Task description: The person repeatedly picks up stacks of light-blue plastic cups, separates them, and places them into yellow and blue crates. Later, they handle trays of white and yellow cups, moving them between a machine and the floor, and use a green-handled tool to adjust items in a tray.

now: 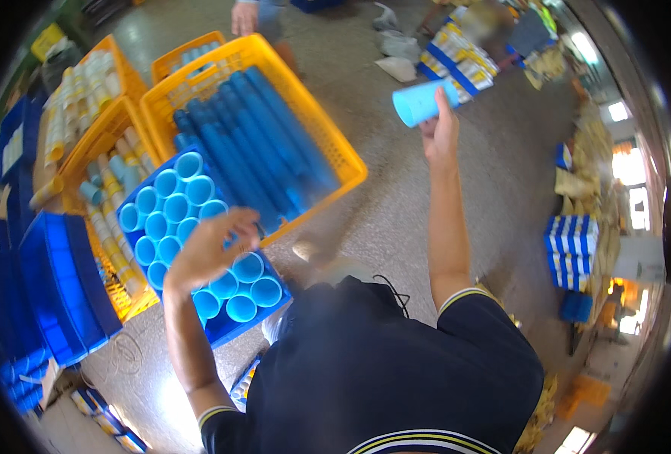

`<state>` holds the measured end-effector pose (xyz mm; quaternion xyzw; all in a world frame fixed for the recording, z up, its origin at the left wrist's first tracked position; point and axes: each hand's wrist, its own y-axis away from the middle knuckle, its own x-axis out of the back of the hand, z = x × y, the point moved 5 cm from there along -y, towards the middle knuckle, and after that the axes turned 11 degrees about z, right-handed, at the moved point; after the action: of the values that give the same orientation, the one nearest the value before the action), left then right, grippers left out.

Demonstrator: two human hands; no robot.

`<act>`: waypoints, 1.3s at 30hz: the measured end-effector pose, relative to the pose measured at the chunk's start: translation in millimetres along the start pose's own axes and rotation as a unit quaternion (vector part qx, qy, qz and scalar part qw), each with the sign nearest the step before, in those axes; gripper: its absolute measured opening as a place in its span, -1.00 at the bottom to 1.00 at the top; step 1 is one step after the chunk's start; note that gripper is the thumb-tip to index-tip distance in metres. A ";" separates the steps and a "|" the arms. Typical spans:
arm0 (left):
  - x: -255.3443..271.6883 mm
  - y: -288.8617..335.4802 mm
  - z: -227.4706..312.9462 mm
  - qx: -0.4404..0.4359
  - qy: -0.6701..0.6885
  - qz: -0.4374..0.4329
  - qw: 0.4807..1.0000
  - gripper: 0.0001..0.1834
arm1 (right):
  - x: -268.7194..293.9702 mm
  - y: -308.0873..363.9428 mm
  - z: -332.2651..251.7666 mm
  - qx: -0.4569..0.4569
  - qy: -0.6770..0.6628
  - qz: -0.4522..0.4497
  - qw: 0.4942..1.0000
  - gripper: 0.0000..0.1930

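Note:
My right hand [440, 136] is wrapped round a light-blue plastic cup [418, 104], raised on its side with its wide open end facing left. My left hand [216, 246] hovers over a blue box [228, 331] where several light-blue cups [176, 206] stand in rows, open ends up. Its fingers are bent but apart, with the rims of cups showing beneath and between them. Nothing can be made out in its grasp. The hand covers some cups in the middle of the box.
Behind the box, a yellow crate [328, 144] holds long blue tube-like stacks [252, 136]. Further left, another yellow crate [85, 163] contains white and yellow tubes. Blue bins [63, 287] stand at the left. Another person's hand [244, 18] shows beyond the crate; blue-and-white packs [464, 64] lie far right.

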<state>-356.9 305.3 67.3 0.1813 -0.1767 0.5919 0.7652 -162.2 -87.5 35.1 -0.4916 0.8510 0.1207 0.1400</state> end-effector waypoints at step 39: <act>-26.9 309.4 -79.3 -0.040 0.408 0.453 0.792 -0.49 | -184.1 151.5 111.8 -0.234 -0.045 -0.682 0.692 -0.35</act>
<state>-658.9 393.5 6.3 -0.2084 0.0662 0.8821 0.4171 -192.9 172.5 6.9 -0.9476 0.2188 0.2088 0.1026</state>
